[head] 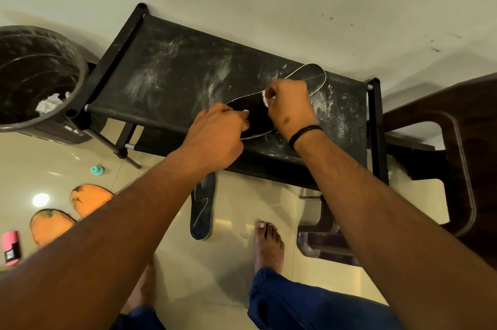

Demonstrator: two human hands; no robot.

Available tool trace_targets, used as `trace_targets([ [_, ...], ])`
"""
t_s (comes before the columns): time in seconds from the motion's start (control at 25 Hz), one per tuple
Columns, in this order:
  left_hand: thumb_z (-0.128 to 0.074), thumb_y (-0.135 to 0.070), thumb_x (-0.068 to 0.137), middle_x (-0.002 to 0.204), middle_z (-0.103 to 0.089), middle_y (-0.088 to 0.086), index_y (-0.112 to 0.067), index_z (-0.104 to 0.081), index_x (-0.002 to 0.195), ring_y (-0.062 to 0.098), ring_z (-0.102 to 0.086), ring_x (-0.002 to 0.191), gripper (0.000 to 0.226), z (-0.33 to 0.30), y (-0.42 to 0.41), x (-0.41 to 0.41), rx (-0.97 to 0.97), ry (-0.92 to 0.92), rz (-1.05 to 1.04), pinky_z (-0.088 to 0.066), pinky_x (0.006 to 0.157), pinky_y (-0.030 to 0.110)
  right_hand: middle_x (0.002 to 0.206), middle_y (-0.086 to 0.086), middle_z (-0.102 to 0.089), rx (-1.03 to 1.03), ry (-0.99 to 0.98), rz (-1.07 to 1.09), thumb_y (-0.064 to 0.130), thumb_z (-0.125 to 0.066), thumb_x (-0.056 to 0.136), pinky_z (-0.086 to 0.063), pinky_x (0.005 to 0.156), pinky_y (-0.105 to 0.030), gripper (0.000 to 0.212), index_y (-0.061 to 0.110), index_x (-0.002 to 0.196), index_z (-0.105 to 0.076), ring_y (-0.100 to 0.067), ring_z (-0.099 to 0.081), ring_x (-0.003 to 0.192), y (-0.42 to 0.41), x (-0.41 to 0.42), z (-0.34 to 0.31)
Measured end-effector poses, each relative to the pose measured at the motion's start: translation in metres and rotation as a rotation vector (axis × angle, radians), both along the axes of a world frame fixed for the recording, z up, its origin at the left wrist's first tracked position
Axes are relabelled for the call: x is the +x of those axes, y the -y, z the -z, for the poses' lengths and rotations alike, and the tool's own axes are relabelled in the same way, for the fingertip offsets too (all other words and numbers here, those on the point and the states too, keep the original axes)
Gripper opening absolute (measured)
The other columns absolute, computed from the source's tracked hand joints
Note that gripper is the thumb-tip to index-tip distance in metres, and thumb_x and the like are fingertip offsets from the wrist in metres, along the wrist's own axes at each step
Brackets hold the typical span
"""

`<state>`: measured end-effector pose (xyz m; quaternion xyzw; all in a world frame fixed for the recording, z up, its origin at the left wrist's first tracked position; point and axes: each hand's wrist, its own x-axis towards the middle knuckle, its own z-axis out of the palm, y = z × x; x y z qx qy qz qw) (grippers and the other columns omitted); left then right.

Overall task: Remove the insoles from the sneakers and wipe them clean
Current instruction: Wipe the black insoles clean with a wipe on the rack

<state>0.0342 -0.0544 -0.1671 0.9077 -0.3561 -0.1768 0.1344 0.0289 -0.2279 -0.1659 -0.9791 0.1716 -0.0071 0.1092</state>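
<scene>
A black fabric-topped rack serves as the worktop [172,74], standing against a pale wall and streaked with white dust. To its right stands a dark brown plastic chair [462,168]; to its left, a dark round bin [78,66] holds crumpled white paper [51,103].

On the right half of the worktop lies a black insole [313,75] with a pale edge, set diagonally, its far end pointing toward the wall. The left hand [217,136] rests on the near end of this insole, fingers bent with their tips pressing it down. The right hand [290,106] sits over the insole's middle, fingers curled around a small white wad [266,99] that touches the black surface. A black band [304,134] circles the right wrist.

A second black insole [201,211] lies on the glossy tiled floor just in front of the worktop, partly hidden by the left forearm. Farther left on the floor are two orange insoles [51,224] side by side, a pink object [10,247] at the frame's edge, and a small teal cap [97,169]. A bare foot [269,243] stands below.
</scene>
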Motion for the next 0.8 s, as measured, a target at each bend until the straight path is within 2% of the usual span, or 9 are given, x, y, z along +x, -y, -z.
trace_targets([
  [0.12,-0.052,-0.016,0.095,0.151,-0.046,-0.006,-0.028,-0.044,0.149,0.022,-0.03,0.14,0.056,-0.001,-0.001,0.001,0.009,-0.004,0.002,-0.031,0.111,0.043,0.091,-0.014,-0.07,-0.049,-0.036,0.024,-0.003,-0.06,0.08,-0.057,0.074,-0.035,0.02,0.009,0.09,-0.072,-0.033,-0.067,0.086,0.004,-0.009,0.0],
  [0.24,-0.053,-0.016,0.092,0.139,-0.056,-0.006,-0.028,-0.06,0.133,0.022,-0.034,0.136,0.044,-0.002,-0.001,0.0,0.003,0.005,0.001,-0.033,0.108,0.043,0.09,-0.011,-0.07,-0.031,-0.113,-0.146,0.001,-0.06,0.08,-0.058,0.073,-0.035,0.019,0.012,0.088,-0.073,-0.031,-0.067,0.085,-0.022,-0.014,0.0],
  [0.32,-0.054,-0.016,0.091,0.132,-0.06,-0.005,-0.028,-0.064,0.126,0.022,-0.036,0.133,0.039,-0.002,-0.001,0.0,-0.008,0.004,-0.006,-0.033,0.107,0.042,0.095,-0.012,-0.07,-0.027,-0.115,-0.199,0.001,-0.059,0.083,-0.056,0.075,-0.034,0.022,0.012,0.093,-0.075,-0.03,-0.066,0.09,-0.027,-0.007,-0.001],
  [0.44,-0.051,-0.014,0.092,0.143,-0.054,-0.006,-0.03,-0.054,0.141,0.022,-0.033,0.137,0.051,0.0,-0.001,0.0,-0.018,-0.007,-0.01,-0.032,0.108,0.043,0.107,-0.013,-0.068,-0.065,-0.066,-0.115,-0.003,-0.06,0.085,-0.056,0.085,-0.039,0.027,0.011,0.104,-0.075,-0.032,-0.066,0.098,-0.012,0.002,-0.005],
  [0.52,-0.051,-0.015,0.094,0.149,-0.048,-0.007,-0.028,-0.047,0.147,0.022,-0.031,0.139,0.055,-0.001,-0.001,0.001,-0.006,-0.01,-0.005,-0.032,0.109,0.043,0.106,-0.015,-0.067,-0.072,-0.047,-0.047,-0.006,-0.06,0.084,-0.057,0.085,-0.041,0.027,0.007,0.102,-0.074,-0.034,-0.066,0.098,-0.004,-0.001,-0.005],
  [0.6,-0.051,-0.015,0.095,0.153,-0.044,-0.008,-0.028,-0.047,0.147,0.022,-0.029,0.14,0.054,-0.004,-0.002,0.001,-0.001,-0.005,0.005,-0.031,0.11,0.043,0.105,-0.015,-0.067,-0.062,-0.051,-0.027,-0.005,-0.061,0.082,-0.057,0.083,-0.042,0.024,0.005,0.1,-0.073,-0.033,-0.066,0.096,-0.005,-0.01,-0.005],
  [0.68,-0.054,-0.016,0.094,0.154,-0.042,-0.011,-0.028,-0.053,0.142,0.022,-0.03,0.14,0.049,-0.006,-0.001,0.001,-0.005,-0.007,0.008,-0.031,0.111,0.043,0.102,-0.013,-0.068,-0.019,-0.083,-0.044,-0.002,-0.062,0.08,-0.058,0.082,-0.04,0.022,0.008,0.096,-0.074,-0.031,-0.066,0.093,-0.012,-0.014,-0.005],
  [0.8,-0.058,-0.019,0.092,0.14,-0.055,-0.007,-0.028,-0.065,0.127,0.022,-0.035,0.135,0.037,-0.006,-0.001,0.0,-0.001,-0.006,0.0,-0.032,0.108,0.044,0.102,-0.012,-0.066,-0.006,-0.089,-0.168,-0.001,-0.061,0.082,-0.055,0.079,-0.036,0.022,0.009,0.095,-0.075,-0.03,-0.064,0.094,-0.023,-0.011,0.003],
])
